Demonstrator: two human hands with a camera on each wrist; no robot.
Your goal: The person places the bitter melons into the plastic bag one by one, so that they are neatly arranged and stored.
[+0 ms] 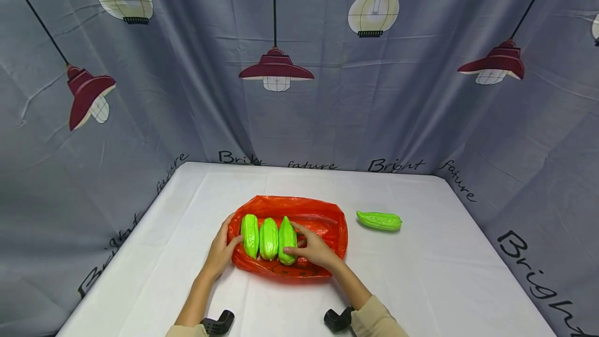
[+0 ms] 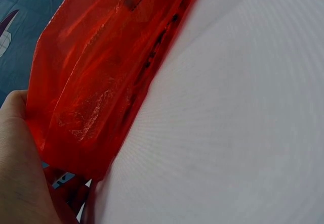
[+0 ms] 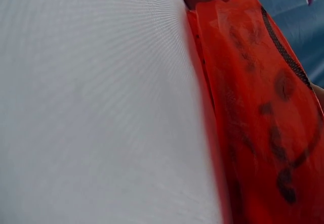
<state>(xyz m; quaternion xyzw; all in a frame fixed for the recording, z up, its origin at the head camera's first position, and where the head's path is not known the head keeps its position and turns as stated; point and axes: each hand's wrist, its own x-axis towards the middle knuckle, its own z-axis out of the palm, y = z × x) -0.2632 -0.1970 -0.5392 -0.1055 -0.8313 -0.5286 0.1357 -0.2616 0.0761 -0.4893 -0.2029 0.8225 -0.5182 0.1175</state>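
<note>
An open red plastic bag (image 1: 323, 217) lies on the white table, with three bright green ridged gourds side by side in its left half. They look like bitter melons. My left hand (image 1: 219, 255) grips the bag's left edge, thumb over the rim beside the leftmost bitter melon (image 1: 250, 235); the left wrist view shows the red plastic (image 2: 86, 92) against this hand. Between the outer two lies the middle bitter melon (image 1: 269, 239). Reaching in over the bag's near right side, my right hand (image 1: 319, 249) holds the rightmost bitter melon (image 1: 287, 241) between thumb and fingers.
Another green bitter melon (image 1: 379, 221) lies on the white table (image 1: 435, 259) to the right of the bag. A grey curtain (image 1: 309, 124) with printed lamps hangs behind and at both sides of the table.
</note>
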